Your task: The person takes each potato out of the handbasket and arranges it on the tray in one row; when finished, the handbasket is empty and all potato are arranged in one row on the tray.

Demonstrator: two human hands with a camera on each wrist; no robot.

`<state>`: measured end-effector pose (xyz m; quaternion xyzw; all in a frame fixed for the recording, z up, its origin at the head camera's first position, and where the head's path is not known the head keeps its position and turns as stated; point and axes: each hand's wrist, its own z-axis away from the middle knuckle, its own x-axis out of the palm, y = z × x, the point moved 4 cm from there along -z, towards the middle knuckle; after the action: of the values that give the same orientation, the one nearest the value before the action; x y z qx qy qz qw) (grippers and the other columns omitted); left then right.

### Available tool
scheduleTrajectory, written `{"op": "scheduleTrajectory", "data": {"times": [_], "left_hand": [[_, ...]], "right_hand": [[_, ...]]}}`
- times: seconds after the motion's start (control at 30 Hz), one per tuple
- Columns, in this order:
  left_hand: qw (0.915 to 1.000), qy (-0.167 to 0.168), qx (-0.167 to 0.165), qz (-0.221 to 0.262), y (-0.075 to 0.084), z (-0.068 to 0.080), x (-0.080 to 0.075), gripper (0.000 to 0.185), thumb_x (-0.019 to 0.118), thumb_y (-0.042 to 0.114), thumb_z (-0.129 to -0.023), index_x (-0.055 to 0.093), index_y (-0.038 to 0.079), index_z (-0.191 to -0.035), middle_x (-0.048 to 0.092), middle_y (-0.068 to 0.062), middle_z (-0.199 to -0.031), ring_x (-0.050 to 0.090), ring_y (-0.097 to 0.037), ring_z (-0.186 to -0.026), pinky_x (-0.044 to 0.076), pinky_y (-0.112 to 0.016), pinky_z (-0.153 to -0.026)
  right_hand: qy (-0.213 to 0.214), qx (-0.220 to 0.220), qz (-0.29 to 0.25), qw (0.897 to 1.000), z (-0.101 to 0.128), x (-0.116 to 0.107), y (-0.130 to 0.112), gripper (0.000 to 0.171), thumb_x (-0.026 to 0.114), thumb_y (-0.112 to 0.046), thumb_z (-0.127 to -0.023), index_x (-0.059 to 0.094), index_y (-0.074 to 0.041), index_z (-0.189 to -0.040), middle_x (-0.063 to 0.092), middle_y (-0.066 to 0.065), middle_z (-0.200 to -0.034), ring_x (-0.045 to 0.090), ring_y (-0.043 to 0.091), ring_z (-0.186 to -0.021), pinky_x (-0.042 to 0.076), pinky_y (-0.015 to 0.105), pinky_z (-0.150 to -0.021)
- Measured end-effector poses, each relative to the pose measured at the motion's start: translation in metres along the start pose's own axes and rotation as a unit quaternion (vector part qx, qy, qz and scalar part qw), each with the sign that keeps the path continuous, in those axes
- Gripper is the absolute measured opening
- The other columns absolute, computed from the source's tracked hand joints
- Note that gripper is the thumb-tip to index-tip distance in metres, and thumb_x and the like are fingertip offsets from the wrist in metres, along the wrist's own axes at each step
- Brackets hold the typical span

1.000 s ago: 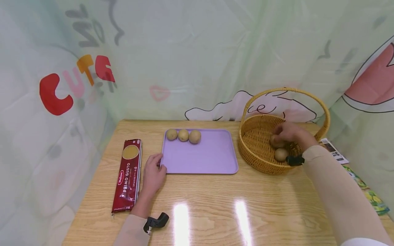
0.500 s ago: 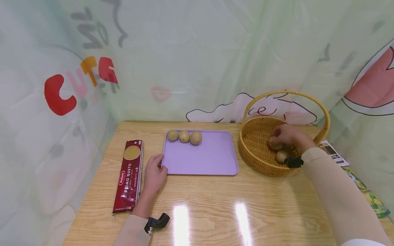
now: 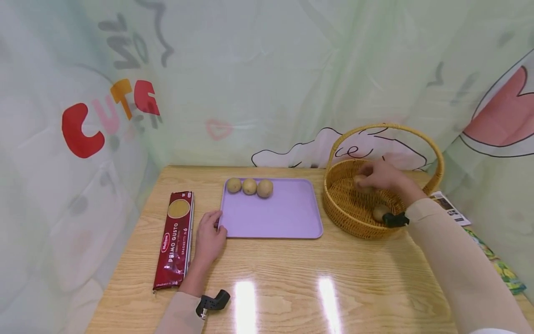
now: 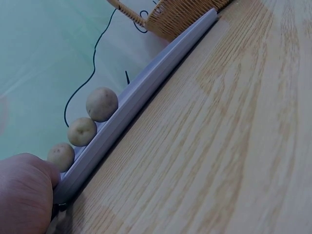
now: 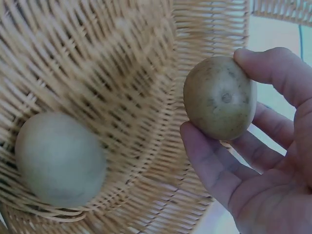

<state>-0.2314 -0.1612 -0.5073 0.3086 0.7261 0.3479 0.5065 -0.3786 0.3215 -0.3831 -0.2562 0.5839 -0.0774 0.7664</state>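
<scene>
In the wrist view on the right, my right hand (image 5: 273, 146) pinches a brown potato (image 5: 220, 97) between thumb and fingers, above the floor of the wicker basket (image 3: 348, 218). Another potato (image 5: 61, 158) lies in the basket, beside the hand; the wrist partly covers it in the head view. My left hand (image 3: 210, 236) holds the lilac tray (image 3: 288, 213) at its front left corner; its fingertips are partly hidden. Along the tray's back left edge sit three potatoes (image 3: 249, 186) in a row.
A red spaghetti packet (image 3: 175, 241) lies left of the tray on the wooden table (image 3: 283, 297). The basket's tall handle (image 3: 385, 126) arches over the right arm. A printed sheet (image 3: 452, 208) and a green and yellow packet (image 3: 506, 273) lie at the right edge.
My right hand has lifted the potato from beside the other one and moved it up and left within the basket. My left hand stays on the tray corner.
</scene>
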Motion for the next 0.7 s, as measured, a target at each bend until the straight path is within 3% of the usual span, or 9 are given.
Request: {"op": "scheduleTrajectory", "data": {"times": [0.37,0.5,0.7], "left_hand": [[0.9999,-0.007,-0.011,-0.003,-0.001,0.002,0.0,0.044,0.061,-0.001,-0.084,0.06,-0.001,-0.128,0.056,-0.011,-0.126,0.057,-0.026,-0.105,0.05,-0.04,-0.093],[0.9997,-0.012,-0.02,-0.002,-0.001,0.002,0.0,0.044,0.061,0.0,-0.084,0.06,-0.001,-0.128,0.056,-0.01,-0.126,0.057,-0.025,-0.104,0.05,-0.039,-0.092],[0.9997,-0.017,-0.02,-0.001,0.0,0.002,-0.001,0.044,0.061,0.0,-0.084,0.06,-0.001,-0.129,0.055,-0.011,-0.128,0.057,-0.026,-0.104,0.05,-0.039,-0.092]], "right_hand": [[0.042,-0.029,0.005,0.999,0.01,-0.001,-0.043,0.055,0.079,-0.037,-0.079,0.062,-0.004,-0.12,0.064,0.012,-0.112,0.056,0.026,-0.094,0.049,0.04,-0.08],[0.043,-0.048,-0.021,0.998,0.013,0.002,-0.061,0.055,0.081,-0.031,-0.078,0.061,-0.003,-0.121,0.061,0.015,-0.117,0.055,0.029,-0.103,0.048,0.046,-0.085],[0.051,-0.077,-0.031,0.995,0.014,0.009,-0.083,0.05,0.082,-0.028,-0.077,0.064,-0.006,-0.119,0.063,0.01,-0.113,0.056,0.026,-0.099,0.048,0.041,-0.08]]}}
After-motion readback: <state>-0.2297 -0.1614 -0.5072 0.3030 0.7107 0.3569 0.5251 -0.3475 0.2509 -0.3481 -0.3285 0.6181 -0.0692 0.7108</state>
